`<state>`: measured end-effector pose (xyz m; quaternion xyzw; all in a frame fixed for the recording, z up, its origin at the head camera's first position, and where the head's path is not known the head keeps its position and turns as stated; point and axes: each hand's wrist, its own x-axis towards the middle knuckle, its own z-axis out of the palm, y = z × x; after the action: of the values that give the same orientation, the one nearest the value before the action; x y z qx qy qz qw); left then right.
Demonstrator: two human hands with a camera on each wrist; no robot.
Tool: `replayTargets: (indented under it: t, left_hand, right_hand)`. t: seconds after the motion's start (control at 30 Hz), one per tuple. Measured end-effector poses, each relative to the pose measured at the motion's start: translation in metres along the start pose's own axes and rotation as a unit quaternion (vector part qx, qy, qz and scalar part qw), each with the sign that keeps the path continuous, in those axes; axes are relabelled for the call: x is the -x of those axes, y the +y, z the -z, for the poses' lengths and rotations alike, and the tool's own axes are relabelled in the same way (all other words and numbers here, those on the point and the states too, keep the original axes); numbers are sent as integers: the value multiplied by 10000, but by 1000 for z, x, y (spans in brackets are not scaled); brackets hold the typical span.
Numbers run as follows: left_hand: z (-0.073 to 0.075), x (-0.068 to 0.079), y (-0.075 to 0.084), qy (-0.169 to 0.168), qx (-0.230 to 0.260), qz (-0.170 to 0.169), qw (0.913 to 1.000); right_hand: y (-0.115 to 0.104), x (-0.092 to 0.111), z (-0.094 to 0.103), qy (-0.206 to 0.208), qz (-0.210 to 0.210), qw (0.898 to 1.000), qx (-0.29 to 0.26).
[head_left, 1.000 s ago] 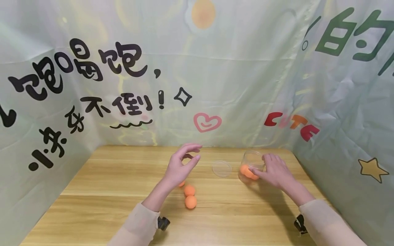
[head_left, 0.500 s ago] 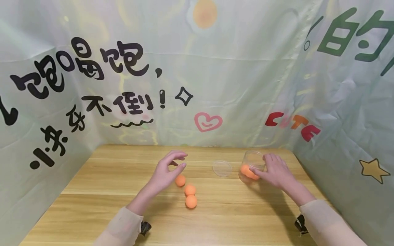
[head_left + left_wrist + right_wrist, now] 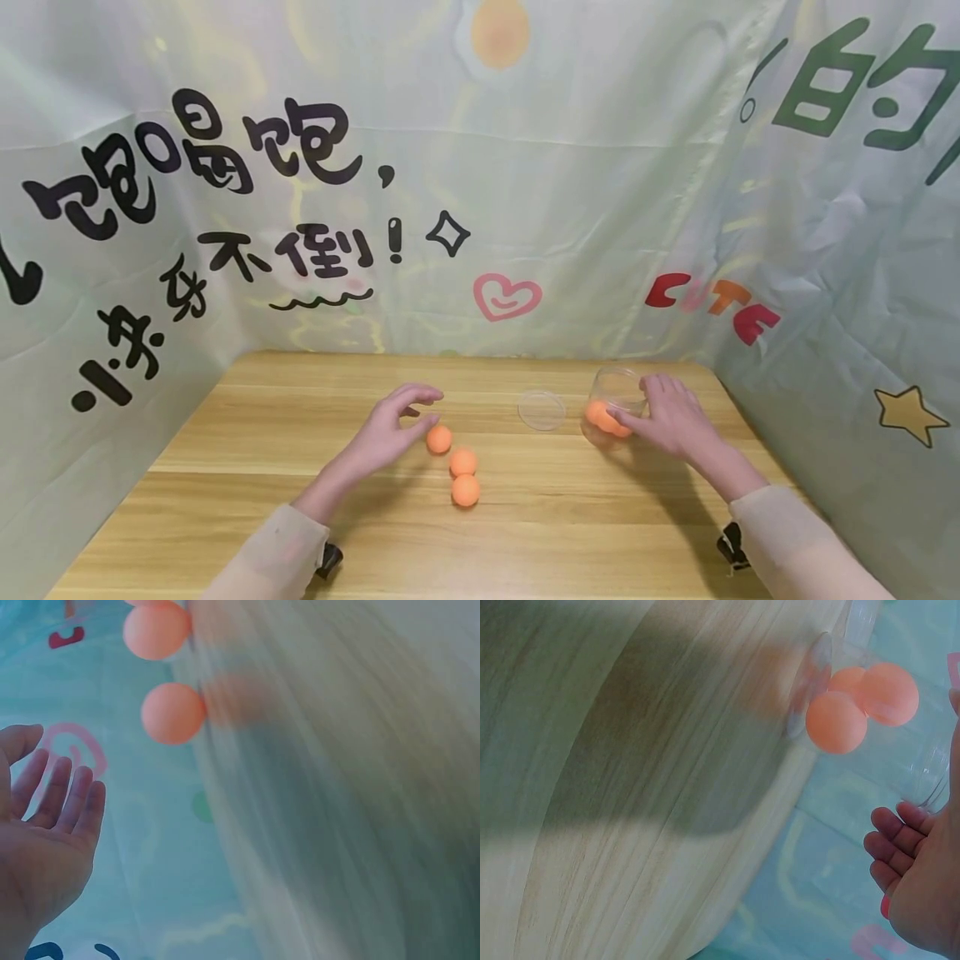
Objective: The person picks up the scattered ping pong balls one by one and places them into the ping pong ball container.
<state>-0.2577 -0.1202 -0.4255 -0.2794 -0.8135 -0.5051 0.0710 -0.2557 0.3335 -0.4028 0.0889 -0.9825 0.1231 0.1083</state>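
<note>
In the head view, my left hand [image 3: 387,429] hovers at the left of a loose orange ball [image 3: 439,439], its fingers loosely bent and holding nothing. Two more orange balls, a middle ball [image 3: 462,462] and a front ball [image 3: 465,491], sit against each other on the table. Farther right stands a clear jar [image 3: 618,384]. My right hand [image 3: 673,418] holds it from the right side, thumb in front and fingers at the far side. The right wrist view shows three orange balls [image 3: 836,722] in the bottom of the jar.
A clear round lid [image 3: 542,411] lies flat on the wooden table [image 3: 570,542], left of the jar. Printed cloth [image 3: 600,208] hangs at the back and on both sides of the table. Each wrist carries a small black device.
My left hand has moved left and lower, from above the balls to beside the farthest one, uncovering it. My right hand and the jar have stayed in place.
</note>
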Motion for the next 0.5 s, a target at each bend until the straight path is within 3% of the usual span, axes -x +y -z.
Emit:
replayTargets:
  t: [0.5]
  left_hand:
    - [-3,-8,-26,-706,-530,255,9958]
  right_hand:
    - [2,0,0,3,2,10000,-9]
